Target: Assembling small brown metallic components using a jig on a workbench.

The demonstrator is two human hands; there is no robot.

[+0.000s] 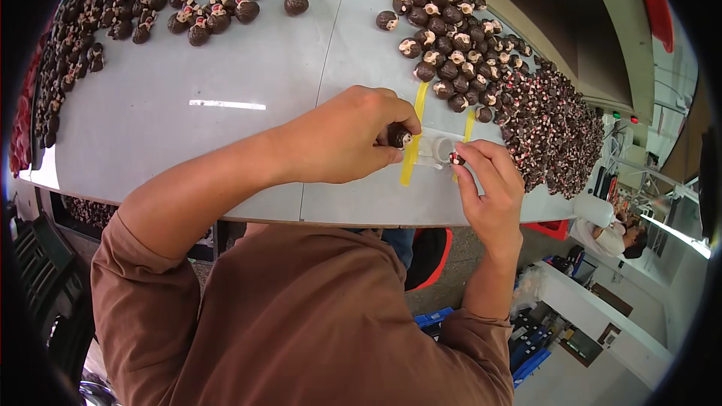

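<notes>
My left hand point(350, 139) is closed around a dark brown walnut-like ball point(398, 136) with a pale patch facing right. Between the thumb and fingers of my right hand point(495, 186) is a small dark figure piece point(456, 158) with red and pale spots. A small round whitish dish point(443, 149) sits on the tabletop between the hands, close to my right fingertips; its contents cannot be made out. On either side of it, a yellow tape strip point(408, 168) and a second yellow strip point(469, 126) run across the table.
Many brown balls with pale openings point(451, 45) lie beyond my hands. A dense heap of small red-and-cream pieces point(553, 124) is at right. Rows of joined figures point(218, 19) cover the far left. A large box-like cabinet point(587, 22) borders the far right; another person point(611, 239) is beyond.
</notes>
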